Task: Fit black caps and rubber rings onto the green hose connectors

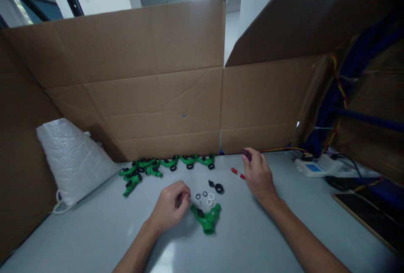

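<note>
Up front, a green Y-fitting [208, 223] is lying on the bench [249, 235]; beside it the left hand [172, 201] is curling its fingers, grip unclear. Beyond, the right hand's [259, 177] fingers are pinching a dark piece [247, 155]; farthest, more green fittings [171, 164] are lining up.

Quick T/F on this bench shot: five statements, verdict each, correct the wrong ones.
1. The right hand pinches a small dark object. True.
2. One green Y-fitting lies nearer the camera than the other green fittings. True.
3. The red-and-white pen lies left of the green Y-fitting. False: it is to the right, beside the right hand.
4. Two white rings sit inside the green Y-fitting. False: they lie on the table just beyond it.
5. The left hand is closer to the green Y-fitting than the right hand. True.
</note>
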